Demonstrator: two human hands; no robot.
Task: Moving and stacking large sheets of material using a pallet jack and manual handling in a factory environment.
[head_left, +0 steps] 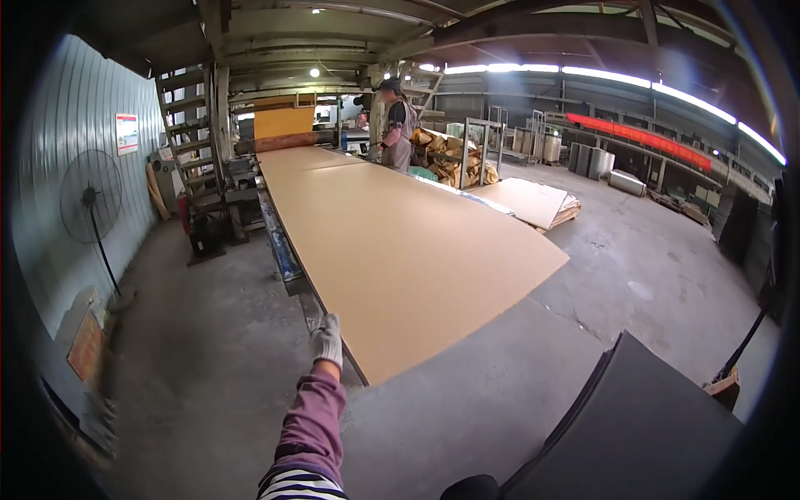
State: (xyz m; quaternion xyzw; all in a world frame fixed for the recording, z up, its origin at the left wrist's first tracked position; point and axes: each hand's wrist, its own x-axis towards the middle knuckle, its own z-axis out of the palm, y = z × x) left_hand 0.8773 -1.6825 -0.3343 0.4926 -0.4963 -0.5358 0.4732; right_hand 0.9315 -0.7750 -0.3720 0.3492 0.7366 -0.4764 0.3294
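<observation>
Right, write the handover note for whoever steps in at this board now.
Left hand: gloved, arm stretched forward, at the near corner of the big tan board; whether it grips the edge cannot be told.
Right hand: not in view.
The board lies flat on the long line table, its near end overhanging the concrete floor. A dark sheet stack sits low right, and a tan sheet pile on the floor far right.
A person stands at the far side of the line.
Done: the board is out to the near end.
Left: it is not yet lifted off.
</observation>
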